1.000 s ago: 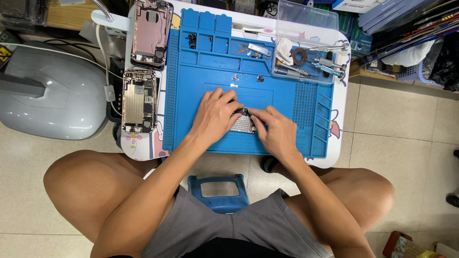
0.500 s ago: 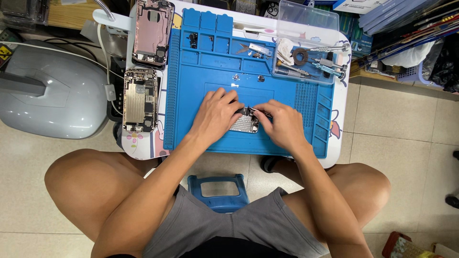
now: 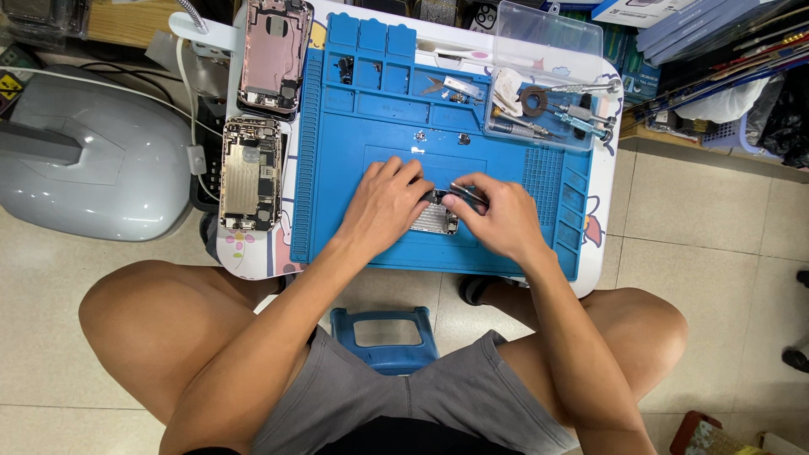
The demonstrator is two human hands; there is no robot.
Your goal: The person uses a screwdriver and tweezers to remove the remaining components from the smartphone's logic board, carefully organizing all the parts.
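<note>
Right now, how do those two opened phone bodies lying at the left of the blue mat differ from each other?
The upper phone body has a pinkish shell and looks mostly emptied; the lower phone body is gold-silver and still packed with a large metal plate and parts. The upper one lies partly over the edge of the blue mat; the lower one lies beside the mat on the white table. Both lie flat, open side up, lengthways, untouched by either hand.

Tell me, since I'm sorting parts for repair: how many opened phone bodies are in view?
3. A pink one at the table's top left, a gold one just below it, and a silver one on the blue mat, mostly hidden under both hands.
</note>
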